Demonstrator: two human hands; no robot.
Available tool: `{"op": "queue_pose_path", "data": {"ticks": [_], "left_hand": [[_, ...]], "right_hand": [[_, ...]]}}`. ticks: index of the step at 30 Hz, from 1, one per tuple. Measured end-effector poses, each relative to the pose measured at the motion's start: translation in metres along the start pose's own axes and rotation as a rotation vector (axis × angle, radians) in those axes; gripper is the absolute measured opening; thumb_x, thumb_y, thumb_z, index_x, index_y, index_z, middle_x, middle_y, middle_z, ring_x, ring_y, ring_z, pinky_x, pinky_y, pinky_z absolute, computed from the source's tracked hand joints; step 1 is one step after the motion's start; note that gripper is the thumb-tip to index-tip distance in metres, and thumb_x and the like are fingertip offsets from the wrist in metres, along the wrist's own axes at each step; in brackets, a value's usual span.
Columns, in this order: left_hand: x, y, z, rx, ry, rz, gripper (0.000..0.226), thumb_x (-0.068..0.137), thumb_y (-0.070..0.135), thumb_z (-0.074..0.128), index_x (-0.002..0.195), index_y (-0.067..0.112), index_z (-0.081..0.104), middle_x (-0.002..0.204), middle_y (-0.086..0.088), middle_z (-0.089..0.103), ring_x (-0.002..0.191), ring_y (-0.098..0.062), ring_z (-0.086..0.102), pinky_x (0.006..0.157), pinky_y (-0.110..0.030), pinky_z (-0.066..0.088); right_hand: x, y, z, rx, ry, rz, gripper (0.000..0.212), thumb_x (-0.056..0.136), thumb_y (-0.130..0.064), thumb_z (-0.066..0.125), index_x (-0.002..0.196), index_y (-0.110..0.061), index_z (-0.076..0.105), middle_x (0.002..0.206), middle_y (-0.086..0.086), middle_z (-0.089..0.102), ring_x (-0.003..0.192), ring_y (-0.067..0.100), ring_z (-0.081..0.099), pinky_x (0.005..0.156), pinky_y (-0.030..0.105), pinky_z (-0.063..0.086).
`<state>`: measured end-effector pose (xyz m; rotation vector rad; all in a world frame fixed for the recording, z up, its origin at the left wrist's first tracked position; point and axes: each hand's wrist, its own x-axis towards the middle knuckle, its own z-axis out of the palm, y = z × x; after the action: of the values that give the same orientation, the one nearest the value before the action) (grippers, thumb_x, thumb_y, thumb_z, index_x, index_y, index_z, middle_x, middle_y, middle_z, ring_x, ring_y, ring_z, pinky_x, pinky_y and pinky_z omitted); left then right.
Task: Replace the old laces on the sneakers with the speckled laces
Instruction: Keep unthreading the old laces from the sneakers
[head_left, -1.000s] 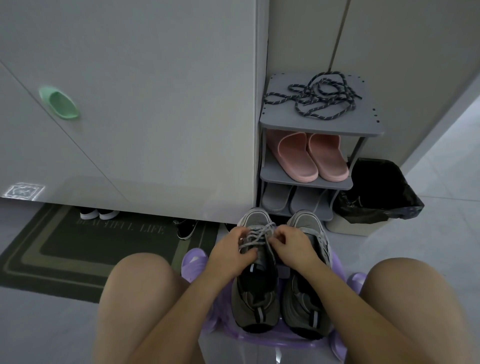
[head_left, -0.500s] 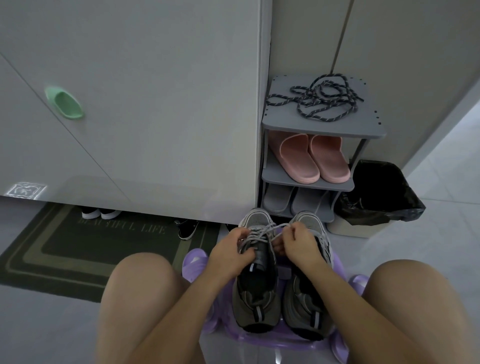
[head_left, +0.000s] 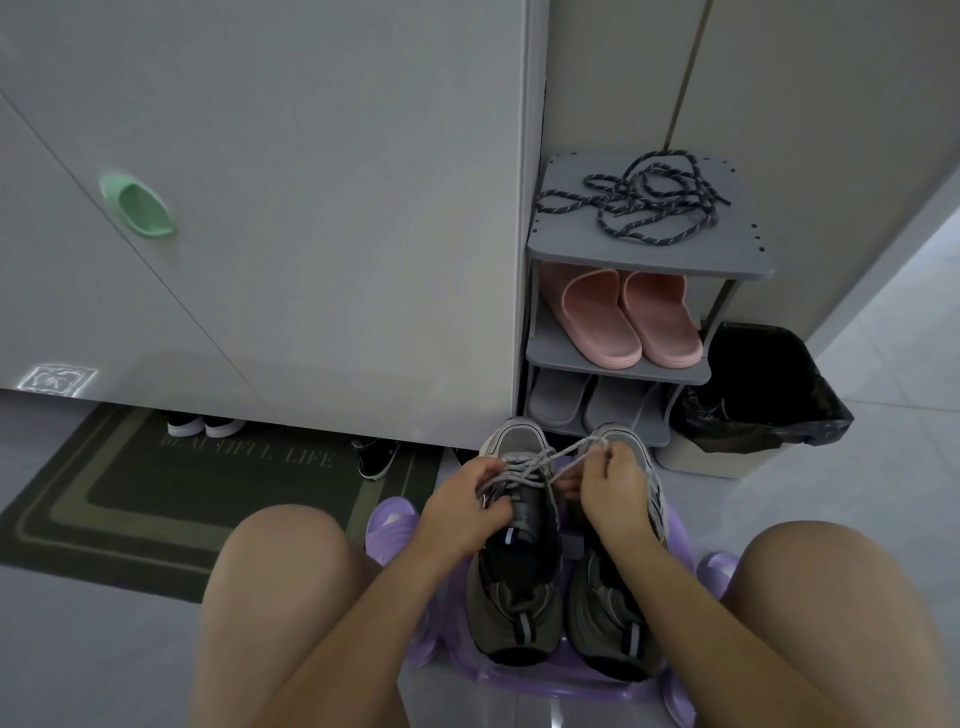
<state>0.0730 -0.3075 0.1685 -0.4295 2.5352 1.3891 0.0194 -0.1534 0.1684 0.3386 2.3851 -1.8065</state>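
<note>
Forward: R hand, fist round lace

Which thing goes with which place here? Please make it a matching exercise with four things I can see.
Things:
1. speckled laces
2. pink slippers
3. sneakers
4. old grey lace

Places:
A. pinched in the right hand
B. top shelf of the grey rack
C. middle shelf of that rack
D. on the purple stool

Pairs: 1-B, 2-C, 3-D, 4-A
</note>
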Motion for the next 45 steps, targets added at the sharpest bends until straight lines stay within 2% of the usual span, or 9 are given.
{"op": "queue_pose_path", "data": {"ticks": [8,15,21,27,30,32,35,39,45], "left_hand": [[0.0,0.0,0.0,0.021,-0.003,-0.001,0.059,0.067,0.036,0.056,0.124,0.023,0.054,0.118,0.005,0.063,0.11,-0.011,0.058,0.1,-0.035,0.045],[-0.001,-0.005,0.001,-0.033,-0.002,0.0,0.07,0.055,0.052,0.05,0.12,0.027,0.056,0.116,0.007,0.065,0.111,-0.011,0.059,0.101,-0.038,0.045],[0.001,-0.002,0.0,0.045,-0.02,0.019,0.075,0.057,0.054,0.047,0.125,0.025,0.053,0.12,0.005,0.062,0.113,-0.012,0.057,0.101,-0.036,0.045],[0.002,-0.003,0.001,0.051,-0.025,0.014,0.059,0.067,0.04,0.052,0.125,0.028,0.052,0.118,0.007,0.063,0.111,-0.01,0.058,0.099,-0.036,0.045],[0.003,-0.004,0.001,0.052,-0.033,0.008,0.061,0.067,0.042,0.053,0.127,0.029,0.051,0.12,0.007,0.063,0.112,-0.01,0.057,0.101,-0.037,0.045],[0.003,-0.004,0.001,0.061,-0.03,0.009,0.062,0.067,0.042,0.053,0.127,0.029,0.05,0.121,0.006,0.063,0.113,-0.011,0.057,0.1,-0.036,0.045],[0.002,-0.003,0.002,0.083,-0.025,0.016,0.059,0.07,0.04,0.054,0.127,0.029,0.05,0.12,0.006,0.063,0.112,-0.012,0.058,0.099,-0.036,0.046],[0.002,-0.003,0.001,0.091,-0.012,0.013,0.061,0.067,0.042,0.052,0.127,0.029,0.051,0.12,0.006,0.063,0.111,-0.011,0.058,0.099,-0.035,0.046],[0.002,-0.005,0.001,0.052,-0.012,0.002,0.062,0.065,0.045,0.052,0.124,0.03,0.052,0.119,0.007,0.064,0.112,-0.009,0.058,0.1,-0.037,0.046]], "right_hand": [[0.0,-0.003,-0.004,-0.609,-0.258,-0.17,0.023,0.091,-0.026,0.057,0.072,-0.014,0.053,0.071,-0.002,0.054,0.077,0.019,0.053,0.067,0.024,0.032],[0.008,-0.009,-0.006,0.102,-0.044,0.074,0.023,0.1,-0.017,0.037,0.078,-0.014,0.043,0.087,0.019,0.068,0.063,0.021,0.066,0.06,0.031,0.056],[0.004,-0.008,-0.009,-0.594,-0.358,-0.186,0.014,0.087,-0.023,0.063,0.081,-0.011,0.063,0.091,0.004,0.068,0.086,0.019,0.062,0.079,0.028,0.046],[0.003,-0.014,-0.012,-0.474,-0.108,-0.146,0.015,0.096,-0.015,0.046,0.088,-0.005,0.054,0.085,0.007,0.057,0.083,0.023,0.054,0.065,0.024,0.027],[0.01,-0.015,-0.016,-0.152,0.063,-0.085,0.016,0.098,-0.012,0.042,0.087,-0.004,0.051,0.085,0.009,0.058,0.088,0.029,0.061,0.075,0.028,0.041],[0.011,-0.013,-0.014,0.019,0.005,-0.038,0.018,0.097,-0.014,0.044,0.08,-0.012,0.052,0.081,0.006,0.064,0.083,0.028,0.067,0.081,0.04,0.054],[0.008,-0.01,-0.014,-0.424,-0.235,-0.133,0.01,0.09,-0.022,0.058,0.084,-0.015,0.06,0.079,-0.005,0.061,0.078,0.014,0.059,0.076,0.018,0.042],[0.002,-0.007,-0.01,-0.7,-0.315,-0.255,0.028,0.089,-0.024,0.059,0.064,-0.021,0.048,0.072,-0.003,0.053,0.075,0.015,0.05,0.065,0.024,0.031],[0.005,-0.008,-0.007,-0.2,-0.121,-0.013,0.018,0.096,-0.013,0.039,0.079,-0.011,0.044,0.074,0.006,0.067,0.063,0.02,0.067,0.07,0.039,0.056]]}}
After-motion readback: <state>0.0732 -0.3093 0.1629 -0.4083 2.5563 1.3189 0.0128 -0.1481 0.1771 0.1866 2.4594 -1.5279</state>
